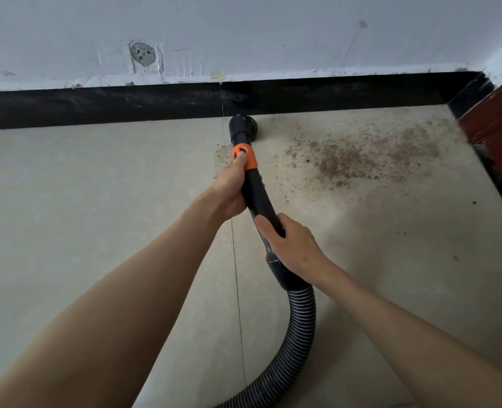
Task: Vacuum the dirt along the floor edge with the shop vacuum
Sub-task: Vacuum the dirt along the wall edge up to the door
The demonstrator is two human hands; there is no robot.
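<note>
Bare forearms, hands (232, 189) — no sleeves

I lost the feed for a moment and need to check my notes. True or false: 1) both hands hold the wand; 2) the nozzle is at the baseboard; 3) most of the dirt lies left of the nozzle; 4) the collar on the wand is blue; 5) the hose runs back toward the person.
1) Both hands hold the wand: true. The left hand grips it near the collar, the right hand lower down.
2) The nozzle is at the baseboard: true.
3) Most of the dirt lies left of the nozzle: false. It lies to the right, toward the corner.
4) The collar is blue: false. It is orange.
5) The hose runs back toward the person: true.
</note>
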